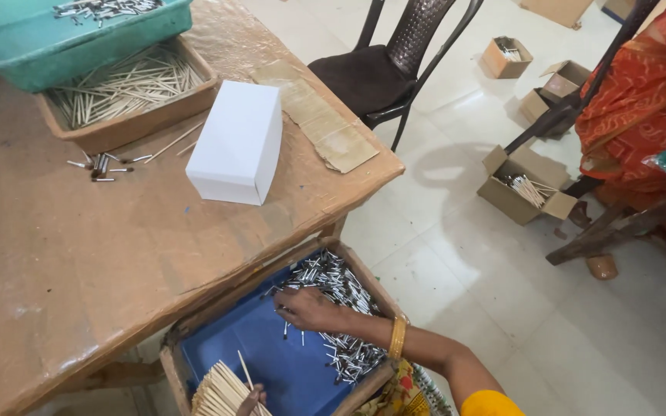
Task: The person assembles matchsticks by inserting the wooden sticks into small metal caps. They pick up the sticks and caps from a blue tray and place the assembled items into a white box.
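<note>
My right hand (pixel 310 308) reaches palm down into a wooden tray (pixel 352 266) with a blue lining, below the table's edge. Its fingers are spread and rest on a heap of small silver metal pieces (pixel 333 281); whether they pinch any I cannot tell. A gold bangle (pixel 398 337) sits on that wrist. At the bottom edge, my left hand (pixel 253 400) is mostly cut off and grips a bundle of thin wooden sticks (pixel 221 391) that lies over the tray's near corner.
On the brown table (pixel 79 254) stand a white box (pixel 237 142), a wooden tray of sticks (pixel 129 88) and a teal tub (pixel 63 38). A dark chair (pixel 387 69), open cardboard boxes (pixel 522 185) and a person in orange (pixel 641 100) are at right.
</note>
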